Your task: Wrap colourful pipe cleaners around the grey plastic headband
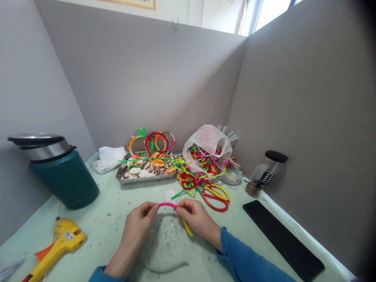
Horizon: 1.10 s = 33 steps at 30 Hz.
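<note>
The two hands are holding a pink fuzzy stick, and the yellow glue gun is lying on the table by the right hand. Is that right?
Not quite. The yellow plastic glue gun lies on the pale green table by the left hand, not the right hand. The head view shows it. Both hands do hold the pink fuzzy pipe-cleaner stick.

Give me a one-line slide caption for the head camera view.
Two hands, left hand and right hand, pinch a pink pipe cleaner above a green table, near a tray of shells.
</note>
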{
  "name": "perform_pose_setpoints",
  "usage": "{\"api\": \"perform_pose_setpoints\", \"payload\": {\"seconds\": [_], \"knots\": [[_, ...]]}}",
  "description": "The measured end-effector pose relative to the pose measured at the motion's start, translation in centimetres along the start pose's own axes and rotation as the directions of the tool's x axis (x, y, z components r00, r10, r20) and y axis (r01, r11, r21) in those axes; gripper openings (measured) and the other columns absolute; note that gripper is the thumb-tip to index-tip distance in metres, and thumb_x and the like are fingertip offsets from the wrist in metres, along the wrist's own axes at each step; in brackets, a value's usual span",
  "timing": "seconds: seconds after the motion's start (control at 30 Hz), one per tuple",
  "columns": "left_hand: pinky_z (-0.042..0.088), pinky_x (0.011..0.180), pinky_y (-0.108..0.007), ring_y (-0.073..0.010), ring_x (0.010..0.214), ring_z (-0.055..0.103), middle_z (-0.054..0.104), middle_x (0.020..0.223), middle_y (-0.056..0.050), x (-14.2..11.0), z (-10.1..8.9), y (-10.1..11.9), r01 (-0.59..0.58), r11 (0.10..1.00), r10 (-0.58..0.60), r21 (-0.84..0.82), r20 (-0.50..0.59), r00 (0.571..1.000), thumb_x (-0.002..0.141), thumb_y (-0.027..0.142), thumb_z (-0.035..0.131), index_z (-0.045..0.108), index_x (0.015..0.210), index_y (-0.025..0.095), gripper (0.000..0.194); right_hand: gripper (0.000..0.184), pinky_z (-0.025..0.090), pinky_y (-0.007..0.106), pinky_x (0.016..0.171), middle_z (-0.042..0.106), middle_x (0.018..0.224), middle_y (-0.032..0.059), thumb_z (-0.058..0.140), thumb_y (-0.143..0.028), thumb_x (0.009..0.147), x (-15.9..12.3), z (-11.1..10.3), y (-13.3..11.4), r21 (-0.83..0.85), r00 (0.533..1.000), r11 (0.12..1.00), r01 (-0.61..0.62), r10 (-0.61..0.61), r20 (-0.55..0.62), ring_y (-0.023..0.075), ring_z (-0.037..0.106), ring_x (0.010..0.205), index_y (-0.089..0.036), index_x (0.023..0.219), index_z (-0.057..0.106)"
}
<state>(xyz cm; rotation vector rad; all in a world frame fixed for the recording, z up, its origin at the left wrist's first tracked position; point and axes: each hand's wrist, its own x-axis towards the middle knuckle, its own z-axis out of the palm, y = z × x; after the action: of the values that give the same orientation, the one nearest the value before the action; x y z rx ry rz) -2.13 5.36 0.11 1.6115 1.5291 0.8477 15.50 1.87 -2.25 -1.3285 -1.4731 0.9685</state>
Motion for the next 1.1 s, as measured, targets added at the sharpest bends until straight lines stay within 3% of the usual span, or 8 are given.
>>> {"api": "perform_pose_setpoints", "payload": {"seconds": [0.07, 0.13, 0.2, 0.23, 0.4, 0.63, 0.83, 1.1], "knots": [[0.044, 0.061, -0.028, -0.0192, 0.068, 0.058, 0.066, 0.080, -0.005, -0.3, -0.1, 0.1, -0.220, 0.954, 0.228, 0.205, -0.014, 0.974, 0.077, 0.035, 0.050, 0.068, 0.087, 0.018, 0.027, 0.015, 0.036, 0.019, 0.051, 0.056, 0.062, -0.0012, 0.050, -0.024, 0.081, -0.3, 0.3, -0.3, -0.051, 0.999, 0.998, 0.043, -0.044, -0.013, 0.0099, 0.048, 0.056, -0.015, 0.075, 0.061], [0.043, 0.079, -0.034, -0.0234, 0.090, 0.057, 0.063, 0.099, -0.008, -0.7, 0.0, 0.2, -0.433, 0.834, 0.449, 0.341, 0.033, 0.893, 0.080, 0.029, 0.048, 0.066, 0.097, 0.020, 0.027, 0.017, 0.036, 0.019, 0.054, 0.057, 0.063, -0.0011, 0.048, -0.023, 0.082, -0.7, 0.7, -0.7, -0.128, 0.994, 0.986, 0.109, -0.111, -0.007, 0.0102, 0.049, 0.059, -0.016, 0.076, 0.062], [0.042, 0.083, -0.035, -0.0233, 0.096, 0.056, 0.063, 0.102, -0.008, -1.2, 0.4, 0.4, -0.560, 0.738, 0.555, 0.376, 0.135, 0.821, 0.081, 0.024, 0.045, 0.065, 0.100, 0.022, 0.027, 0.018, 0.037, 0.020, 0.056, 0.058, 0.065, -0.0009, 0.046, -0.022, 0.084, -1.0, 1.0, -0.9, -0.173, 0.988, 0.973, 0.156, -0.155, 0.019, 0.0104, 0.049, 0.060, -0.016, 0.077, 0.062], [0.043, 0.081, -0.033, -0.0223, 0.093, 0.057, 0.063, 0.098, -0.008, -1.4, 0.6, 0.4, -0.586, 0.721, 0.562, 0.369, 0.183, 0.807, 0.082, 0.022, 0.044, 0.064, 0.099, 0.022, 0.026, 0.017, 0.037, 0.020, 0.056, 0.058, 0.066, -0.0008, 0.046, -0.022, 0.084, -1.1, 1.2, -0.9, -0.176, 0.987, 0.971, 0.162, -0.160, 0.028, 0.0103, 0.049, 0.060, -0.016, 0.079, 0.062], [0.044, 0.070, -0.027, -0.0189, 0.079, 0.059, 0.065, 0.085, -0.006, -1.4, 0.9, 0.3, -0.513, 0.799, 0.471, 0.315, 0.204, 0.858, 0.084, 0.017, 0.039, 0.061, 0.090, 0.020, 0.023, 0.012, 0.033, 0.019, 0.048, 0.055, 0.062, -0.0029, 0.049, -0.020, 0.080, -1.1, 1.1, -0.7, -0.191, 0.997, 0.978, 0.077, -0.078, 0.004, 0.0092, 0.046, 0.051, -0.016, 0.089, 0.055], [0.041, 0.068, -0.026, -0.0179, 0.076, 0.058, 0.064, 0.081, -0.005, -1.1, 0.6, 0.1, -0.499, 0.831, 0.439, 0.246, 0.263, 0.859, 0.083, 0.018, 0.041, 0.064, 0.081, 0.019, 0.023, 0.010, 0.030, 0.020, 0.050, 0.050, 0.057, -0.0043, 0.046, -0.020, 0.082, -1.3, 1.1, -0.6, -0.259, 0.989, 0.955, 0.147, -0.149, 0.009, 0.0085, 0.043, 0.051, -0.017, 0.079, 0.056], [0.038, 0.063, -0.026, -0.0181, 0.073, 0.057, 0.065, 0.077, -0.006, -1.1, 0.8, 0.2, -0.427, 0.868, 0.374, 0.252, 0.234, 0.898, 0.081, 0.018, 0.040, 0.058, 0.076, 0.017, 0.019, 0.010, 0.028, 0.020, 0.049, 0.046, 0.054, -0.0054, 0.046, -0.017, 0.081, -1.2, 1.3, -0.6, -0.273, 0.979, 0.941, 0.198, -0.204, 0.006, 0.0080, 0.041, 0.050, -0.017, 0.075, 0.055], [0.034, 0.059, -0.024, -0.0164, 0.067, 0.054, 0.062, 0.070, -0.003, -0.9, 0.3, 0.4, -0.349, 0.910, 0.283, 0.222, 0.283, 0.917, 0.078, 0.020, 0.043, 0.056, 0.070, 0.018, 0.015, 0.011, 0.026, 0.020, 0.047, 0.044, 0.052, -0.0056, 0.046, -0.017, 0.080, -1.4, 1.4, -0.5, -0.257, 0.979, 0.945, 0.201, -0.199, 0.034, 0.0074, 0.038, 0.048, -0.017, 0.072, 0.053]]}}
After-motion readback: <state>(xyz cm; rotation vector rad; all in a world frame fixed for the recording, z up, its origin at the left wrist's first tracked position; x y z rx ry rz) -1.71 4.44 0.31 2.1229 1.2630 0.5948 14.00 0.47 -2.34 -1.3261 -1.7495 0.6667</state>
